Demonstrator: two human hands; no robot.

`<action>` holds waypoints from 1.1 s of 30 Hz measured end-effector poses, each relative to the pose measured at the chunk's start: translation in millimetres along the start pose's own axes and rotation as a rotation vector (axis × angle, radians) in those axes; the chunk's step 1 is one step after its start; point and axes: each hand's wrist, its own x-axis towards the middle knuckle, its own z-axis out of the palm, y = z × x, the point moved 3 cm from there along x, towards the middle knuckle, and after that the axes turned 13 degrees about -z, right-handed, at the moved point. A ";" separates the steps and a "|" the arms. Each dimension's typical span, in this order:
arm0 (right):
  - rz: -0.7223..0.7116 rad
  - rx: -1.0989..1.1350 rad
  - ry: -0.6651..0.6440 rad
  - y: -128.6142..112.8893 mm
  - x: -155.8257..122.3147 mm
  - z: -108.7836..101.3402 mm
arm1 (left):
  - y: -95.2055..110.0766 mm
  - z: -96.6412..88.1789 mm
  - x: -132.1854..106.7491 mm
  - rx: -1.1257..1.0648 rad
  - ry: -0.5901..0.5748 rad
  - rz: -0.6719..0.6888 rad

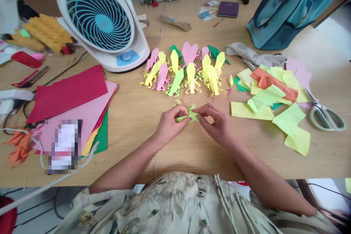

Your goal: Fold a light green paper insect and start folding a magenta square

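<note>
A light green folded-paper figure (194, 116) is held just above the wooden table by both my hands. My left hand (175, 119) pinches its left part between thumb and fingers. On the other side, my right hand (214, 119) pinches the right part, its fingertips close to the left ones. My fingers cover some of the folds. Just beyond my hands stands a group of finished-looking paper figures with thin legs, among them a pale yellow figure (191, 76), a pink figure (162, 76) and a green figure (177, 81).
Loose paper pieces (264, 98) and scissors (325, 115) lie to the right. A white fan (142, 49) stands back left, near stacked coloured sheets (71, 93) and a blurred-out phone (64, 146) with a cable. A teal bag (276, 11) and a bundle of sticks (175, 21) are at the back.
</note>
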 end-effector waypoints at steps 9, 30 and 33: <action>-0.144 -0.232 -0.077 -7.5 1.0 -2.1 | 7.9 -1.1 -3.4 0.231 0.075 0.126; -0.229 -0.493 -0.240 -11.0 5.0 0.7 | 6.5 3.4 -6.1 0.231 0.044 0.182; -0.203 -0.421 -0.232 -10.3 5.1 0.8 | 6.4 4.1 -6.4 0.219 0.032 0.164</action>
